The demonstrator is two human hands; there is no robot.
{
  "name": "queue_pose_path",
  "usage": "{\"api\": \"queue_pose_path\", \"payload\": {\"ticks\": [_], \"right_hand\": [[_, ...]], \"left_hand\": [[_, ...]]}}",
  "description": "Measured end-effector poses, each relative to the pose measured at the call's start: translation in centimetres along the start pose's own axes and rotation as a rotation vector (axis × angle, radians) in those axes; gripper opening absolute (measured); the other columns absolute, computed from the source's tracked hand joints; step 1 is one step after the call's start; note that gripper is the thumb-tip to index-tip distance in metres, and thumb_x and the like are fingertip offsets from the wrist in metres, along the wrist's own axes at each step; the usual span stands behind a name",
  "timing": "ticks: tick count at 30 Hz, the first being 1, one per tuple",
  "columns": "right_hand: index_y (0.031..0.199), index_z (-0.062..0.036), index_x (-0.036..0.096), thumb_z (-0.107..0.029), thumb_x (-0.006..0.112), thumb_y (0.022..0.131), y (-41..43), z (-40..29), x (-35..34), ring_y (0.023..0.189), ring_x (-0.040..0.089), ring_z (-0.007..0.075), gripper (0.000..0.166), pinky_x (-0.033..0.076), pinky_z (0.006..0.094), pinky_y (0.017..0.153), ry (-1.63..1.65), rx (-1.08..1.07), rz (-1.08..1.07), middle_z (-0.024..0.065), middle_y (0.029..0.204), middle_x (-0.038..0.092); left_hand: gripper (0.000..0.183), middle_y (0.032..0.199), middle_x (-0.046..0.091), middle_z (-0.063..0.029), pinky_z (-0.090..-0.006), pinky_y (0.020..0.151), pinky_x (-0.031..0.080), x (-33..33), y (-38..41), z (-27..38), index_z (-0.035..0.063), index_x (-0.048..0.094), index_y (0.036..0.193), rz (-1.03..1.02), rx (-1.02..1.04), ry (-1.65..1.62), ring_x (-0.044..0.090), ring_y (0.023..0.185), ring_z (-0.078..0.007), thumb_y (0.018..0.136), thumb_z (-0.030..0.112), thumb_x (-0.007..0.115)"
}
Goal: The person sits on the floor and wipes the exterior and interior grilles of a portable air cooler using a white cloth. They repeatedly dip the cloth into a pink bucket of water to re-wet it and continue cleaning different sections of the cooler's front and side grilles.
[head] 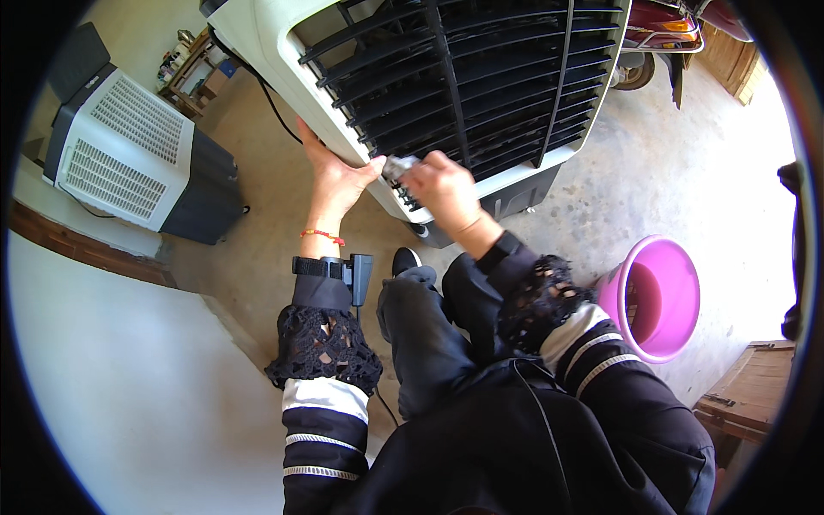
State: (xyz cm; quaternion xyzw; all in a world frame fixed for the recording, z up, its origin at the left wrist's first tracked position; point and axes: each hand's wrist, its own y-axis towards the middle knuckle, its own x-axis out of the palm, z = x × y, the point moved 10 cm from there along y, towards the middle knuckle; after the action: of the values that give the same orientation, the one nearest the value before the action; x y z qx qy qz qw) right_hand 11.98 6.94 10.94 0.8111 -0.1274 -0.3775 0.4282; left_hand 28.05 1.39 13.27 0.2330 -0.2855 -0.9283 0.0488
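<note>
In front of me stands a large evaporative air cooler with a white casing (283, 84) and black louvre slats (508, 84). My left hand (335, 180) grips the casing's left edge, the thumb on the front rim and the fingers around the side. At the lower left corner of the grille, my right hand (447, 193) presses a crumpled pale grey cloth (399, 167) against the slats. The cloth is blurred and partly covered by my fingers. A dark base (521, 193) shows beneath the white frame.
A pink plastic bucket (663, 302) with murky liquid stands on the concrete floor at my right. Another air cooler (135, 148) is at the left, near a wooden shelf (193, 77) of goods. A red motorcycle (663, 32) is parked at the far right. A black cable (273, 103) hangs beside the casing.
</note>
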Motion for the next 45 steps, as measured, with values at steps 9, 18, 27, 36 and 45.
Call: {"api": "queue_pose_path", "payload": {"ticks": [9, 18, 27, 36, 45], "right_hand": [[0.082, -0.0063, 0.064, -0.008, 0.065, 0.077, -0.7, 4.8, -5.7, 0.069, 0.059, 0.0243, 0.006, 0.05, 0.0325, 0.056, 0.006, 0.16, 0.186, 0.0059, 0.078, 0.056], [0.072, -0.0098, 0.059, -0.009, 0.058, 0.068, 1.2, -4.3, 1.7, 0.072, 0.053, 0.0164, 0.004, 0.048, 0.0246, 0.057, -0.094, -0.133, -0.007, 0.002, 0.072, 0.051], [0.08, -0.0059, 0.064, -0.004, 0.065, 0.073, 0.8, 4.9, -6.1, 0.069, 0.058, 0.0184, 0.007, 0.049, 0.0288, 0.058, 0.013, -0.098, 0.172, 0.0039, 0.074, 0.056], [0.091, -0.0084, 0.063, -0.005, 0.061, 0.078, 1.6, 13.5, -13.8, 0.068, 0.058, 0.0309, 0.013, 0.049, 0.0387, 0.06, -0.303, 0.281, 0.417, 0.0098, 0.078, 0.055], [0.089, -0.0086, 0.067, -0.011, 0.059, 0.08, 2.3, 7.3, -5.8, 0.067, 0.064, 0.0314, 0.012, 0.053, 0.0388, 0.059, -0.115, 0.254, -0.141, 0.0131, 0.078, 0.059]], "left_hand": [[0.133, 0.145, 0.01, -0.0171, -0.034, 0.108, 0.033, -0.1, 0.2, -0.1, 0.0015, -0.015, 0.144, -0.001, 0.025, 0.023, 0.028, 0.131, -0.0266, 0.056, 0.007, 0.085], [0.136, 0.144, 0.019, -0.0158, -0.0369, 0.101, 0.04, 0.5, -0.3, -0.2, 0.0067, -0.022, 0.143, -0.102, -0.007, -0.158, 0.035, 0.127, -0.0252, 0.066, 0.042, 0.084], [0.122, 0.146, 0.018, -0.0178, -0.0392, 0.107, 0.032, -0.1, -0.4, 0.7, 0.0027, -0.011, 0.145, -0.022, 0.023, -0.172, 0.03, 0.131, -0.0275, 0.067, 0.017, 0.082], [0.123, 0.144, 0.018, -0.0157, -0.0371, 0.107, 0.031, 0.0, -0.2, -0.1, 0.0035, -0.015, 0.144, -0.006, -0.022, -0.162, 0.03, 0.128, -0.0252, 0.066, 0.012, 0.079], [0.122, 0.147, 0.016, -0.0146, -0.0357, 0.108, 0.03, -0.1, -0.4, -0.4, 0.0073, -0.016, 0.145, -0.016, -0.063, -0.142, 0.031, 0.129, -0.0234, 0.068, 0.009, 0.078]]}}
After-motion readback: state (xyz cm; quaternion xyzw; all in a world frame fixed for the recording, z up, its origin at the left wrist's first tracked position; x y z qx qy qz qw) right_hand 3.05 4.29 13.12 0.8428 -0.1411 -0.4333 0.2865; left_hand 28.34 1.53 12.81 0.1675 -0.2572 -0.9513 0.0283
